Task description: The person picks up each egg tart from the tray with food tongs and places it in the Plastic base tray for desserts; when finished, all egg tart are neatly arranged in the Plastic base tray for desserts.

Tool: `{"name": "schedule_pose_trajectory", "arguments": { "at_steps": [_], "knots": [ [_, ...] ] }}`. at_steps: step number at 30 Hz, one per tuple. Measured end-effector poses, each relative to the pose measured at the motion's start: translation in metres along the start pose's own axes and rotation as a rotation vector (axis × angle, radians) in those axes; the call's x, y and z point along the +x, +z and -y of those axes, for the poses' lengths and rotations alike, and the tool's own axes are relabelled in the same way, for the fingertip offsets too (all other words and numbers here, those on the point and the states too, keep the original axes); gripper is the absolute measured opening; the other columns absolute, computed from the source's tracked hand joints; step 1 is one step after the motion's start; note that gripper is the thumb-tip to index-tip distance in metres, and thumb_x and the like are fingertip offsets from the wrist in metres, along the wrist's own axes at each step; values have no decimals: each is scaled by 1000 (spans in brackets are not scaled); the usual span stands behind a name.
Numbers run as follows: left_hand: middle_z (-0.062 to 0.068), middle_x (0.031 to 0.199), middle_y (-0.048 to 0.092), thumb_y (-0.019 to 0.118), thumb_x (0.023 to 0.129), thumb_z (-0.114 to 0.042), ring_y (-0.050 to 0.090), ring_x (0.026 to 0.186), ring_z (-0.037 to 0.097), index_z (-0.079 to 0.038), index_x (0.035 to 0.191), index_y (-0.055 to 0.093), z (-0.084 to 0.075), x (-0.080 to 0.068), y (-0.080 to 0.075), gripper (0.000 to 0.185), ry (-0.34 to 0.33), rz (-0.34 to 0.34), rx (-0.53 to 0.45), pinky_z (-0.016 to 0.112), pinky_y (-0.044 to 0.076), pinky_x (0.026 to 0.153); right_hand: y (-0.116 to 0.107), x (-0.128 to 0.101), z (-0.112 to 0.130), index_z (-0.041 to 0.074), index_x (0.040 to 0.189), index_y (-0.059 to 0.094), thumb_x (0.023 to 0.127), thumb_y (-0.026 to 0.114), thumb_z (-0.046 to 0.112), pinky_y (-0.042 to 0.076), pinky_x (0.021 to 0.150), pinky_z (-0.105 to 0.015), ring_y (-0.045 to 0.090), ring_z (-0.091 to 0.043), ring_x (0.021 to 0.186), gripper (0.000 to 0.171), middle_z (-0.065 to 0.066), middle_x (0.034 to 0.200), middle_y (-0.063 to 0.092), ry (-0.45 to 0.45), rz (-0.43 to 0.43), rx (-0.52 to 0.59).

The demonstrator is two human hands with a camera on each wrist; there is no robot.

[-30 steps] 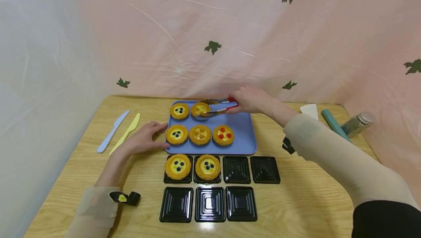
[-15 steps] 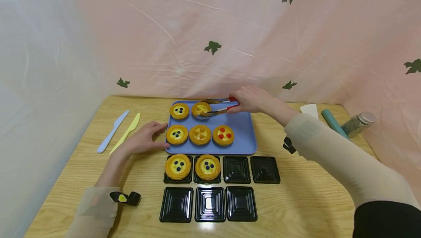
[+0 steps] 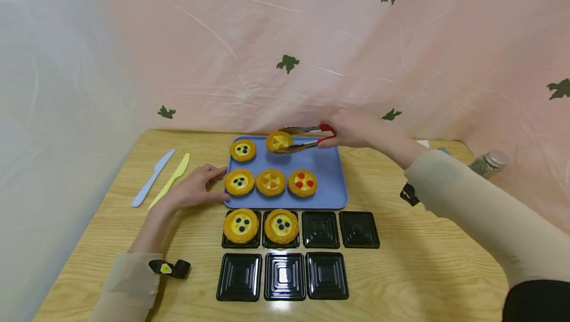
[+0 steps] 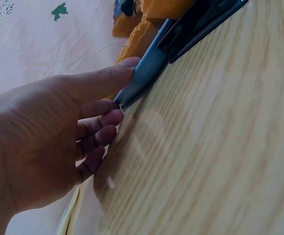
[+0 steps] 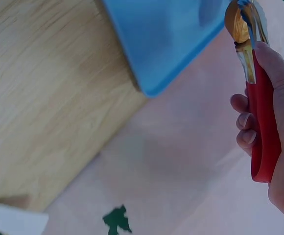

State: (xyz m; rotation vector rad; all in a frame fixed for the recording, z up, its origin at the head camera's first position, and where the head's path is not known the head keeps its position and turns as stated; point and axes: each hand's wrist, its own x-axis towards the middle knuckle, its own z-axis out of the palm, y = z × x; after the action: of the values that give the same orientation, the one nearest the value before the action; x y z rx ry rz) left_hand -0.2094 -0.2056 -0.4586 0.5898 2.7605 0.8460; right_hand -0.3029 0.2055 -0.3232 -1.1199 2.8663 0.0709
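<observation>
My right hand (image 3: 349, 126) holds red-handled tongs (image 3: 327, 133), its fingers and thumb wrapped round the handles (image 5: 263, 125) in the right wrist view. Between the tong tips is a custard tart with orange wedges (image 3: 278, 141), raised over the back of the blue tray (image 3: 329, 178). Still on the tray are two blueberry tarts (image 3: 242, 150), another orange-wedge tart (image 3: 270, 182) and a tart with red berries (image 3: 302, 183). My left hand (image 3: 196, 186) touches the tray's left edge, thumb and fingers spread along it; in the left wrist view the thumb (image 4: 103, 81) meets the rim.
In front of the tray, several black square trays (image 3: 320, 229) form two rows; the back row's left pair bears blueberry tarts (image 3: 281, 226). Blue and yellow knives (image 3: 153, 178) lie at left. A glass jar (image 3: 488, 163) is at right. The curtain (image 3: 200, 65) hangs right behind.
The tongs have lifted the back orange-wedge tart, and my right hand has moved up and to the right with it. My left hand has stayed at the tray's edge.
</observation>
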Motion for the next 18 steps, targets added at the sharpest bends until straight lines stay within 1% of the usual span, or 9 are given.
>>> {"name": "schedule_pose_trajectory", "arguments": {
  "at_steps": [2,5,7,9,12,15,18],
  "knots": [
    [17,130,58,81,86,-47,53,124,35,-1,154,45,0,0,0,89,-1,-1,-1,57,44,108,-5,-9,-2,12,104,70,85,82,49,47,70,-34,56,-20,81,42,-4,94,65,1,-13,20],
    [17,130,59,81,86,-47,53,124,34,-2,154,45,0,0,1,89,-1,-1,0,57,44,108,-12,-25,-6,14,115,67,84,84,47,46,67,-33,55,-19,77,48,-3,92,64,-2,-48,28],
    [17,130,59,81,86,-47,53,124,34,-2,154,45,0,0,1,89,-4,-3,0,57,44,108,-16,-35,-8,15,118,66,83,84,47,45,66,-33,55,-18,74,51,-2,89,65,-14,-75,28],
    [17,130,59,81,86,-47,53,124,34,-2,154,45,0,0,1,89,-2,-5,1,57,44,108,-18,-45,-10,14,114,67,82,85,46,44,66,-33,54,-17,72,49,-2,84,64,-26,-102,11],
    [17,131,59,80,86,-47,53,124,34,-2,154,45,0,1,1,89,-2,-7,0,56,44,108,-21,-64,-11,13,108,68,83,85,45,43,66,-33,53,-17,72,43,-2,83,63,-15,-102,16],
    [16,130,59,81,86,-47,53,123,33,-2,154,45,0,1,1,89,-1,-8,0,55,44,107,-24,-84,-12,15,110,68,85,83,45,42,66,-31,51,-13,71,42,2,86,62,24,-72,30],
    [16,129,59,81,86,-47,54,122,32,-2,154,46,0,1,2,88,2,-9,0,54,45,106,-25,-102,-13,16,112,68,86,82,44,41,64,-28,48,-9,69,41,5,87,61,14,-66,41]
  ]
}}
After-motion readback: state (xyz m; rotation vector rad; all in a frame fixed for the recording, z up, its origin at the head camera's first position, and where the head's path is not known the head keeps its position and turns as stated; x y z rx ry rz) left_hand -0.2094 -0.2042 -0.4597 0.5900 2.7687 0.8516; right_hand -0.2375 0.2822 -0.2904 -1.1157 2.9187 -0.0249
